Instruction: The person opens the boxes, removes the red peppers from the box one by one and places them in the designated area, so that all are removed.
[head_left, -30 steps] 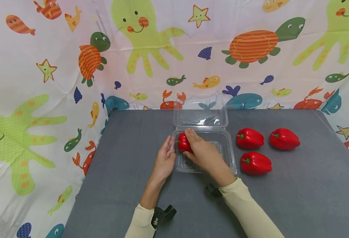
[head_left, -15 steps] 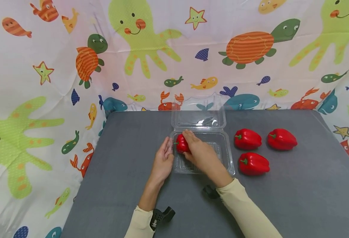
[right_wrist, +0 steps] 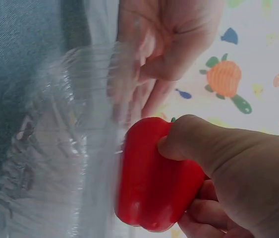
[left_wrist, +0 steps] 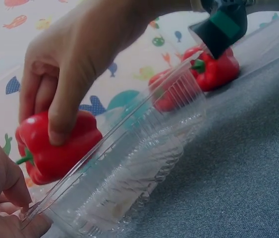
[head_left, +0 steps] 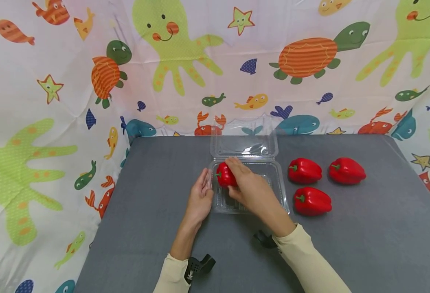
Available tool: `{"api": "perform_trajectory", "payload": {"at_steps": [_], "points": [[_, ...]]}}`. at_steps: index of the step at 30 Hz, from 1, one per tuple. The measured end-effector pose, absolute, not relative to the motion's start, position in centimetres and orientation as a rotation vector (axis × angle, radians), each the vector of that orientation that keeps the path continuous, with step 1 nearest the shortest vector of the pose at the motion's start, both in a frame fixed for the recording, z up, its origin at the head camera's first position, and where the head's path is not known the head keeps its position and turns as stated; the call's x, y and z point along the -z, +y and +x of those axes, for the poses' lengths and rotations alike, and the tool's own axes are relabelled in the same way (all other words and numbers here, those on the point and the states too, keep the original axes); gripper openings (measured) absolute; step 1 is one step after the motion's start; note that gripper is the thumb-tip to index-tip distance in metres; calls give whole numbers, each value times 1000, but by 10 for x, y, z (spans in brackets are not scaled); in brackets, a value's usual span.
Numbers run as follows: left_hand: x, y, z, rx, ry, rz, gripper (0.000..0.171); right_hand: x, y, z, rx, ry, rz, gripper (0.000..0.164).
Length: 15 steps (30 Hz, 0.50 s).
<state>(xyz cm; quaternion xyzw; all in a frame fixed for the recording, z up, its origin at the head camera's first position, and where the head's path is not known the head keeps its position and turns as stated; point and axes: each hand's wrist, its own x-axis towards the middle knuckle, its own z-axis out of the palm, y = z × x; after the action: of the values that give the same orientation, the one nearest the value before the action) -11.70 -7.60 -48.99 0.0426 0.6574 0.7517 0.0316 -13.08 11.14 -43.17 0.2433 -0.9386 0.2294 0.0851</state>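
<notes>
My right hand (head_left: pixel 253 189) grips a red bell pepper (head_left: pixel 225 176) with a green stem, thumb on one side and fingers on the other. The left wrist view shows this pepper (left_wrist: pixel 55 148) at the level of the rim of a clear plastic clamshell container (left_wrist: pixel 124 173), most of it above the rim. In the head view it is over the container's left part, stem to the left. My left hand (head_left: pixel 200 197) pinches the container's left rim between thumb and fingers. The container's lid (head_left: pixel 244 144) stands raised at the back.
Three more red bell peppers lie right of the container: one near it (head_left: pixel 305 171), one farther right (head_left: pixel 347 171), one in front (head_left: pixel 312 201). A grey cloth (head_left: pixel 156 175) covers the table. A sea-animal curtain (head_left: pixel 200 49) hangs behind and at the left.
Over the last half second my right hand has raised the bell pepper slightly, and my right forearm has shifted a little right. My left hand keeps its place on the rim.
</notes>
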Motion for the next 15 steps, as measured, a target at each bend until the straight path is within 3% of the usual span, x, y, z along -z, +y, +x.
{"api": "perform_trajectory", "payload": {"at_steps": [15], "points": [[491, -76, -117, -2306, 2039, 143, 73, 408, 125, -110, -749, -2787, 705, 99]]}}
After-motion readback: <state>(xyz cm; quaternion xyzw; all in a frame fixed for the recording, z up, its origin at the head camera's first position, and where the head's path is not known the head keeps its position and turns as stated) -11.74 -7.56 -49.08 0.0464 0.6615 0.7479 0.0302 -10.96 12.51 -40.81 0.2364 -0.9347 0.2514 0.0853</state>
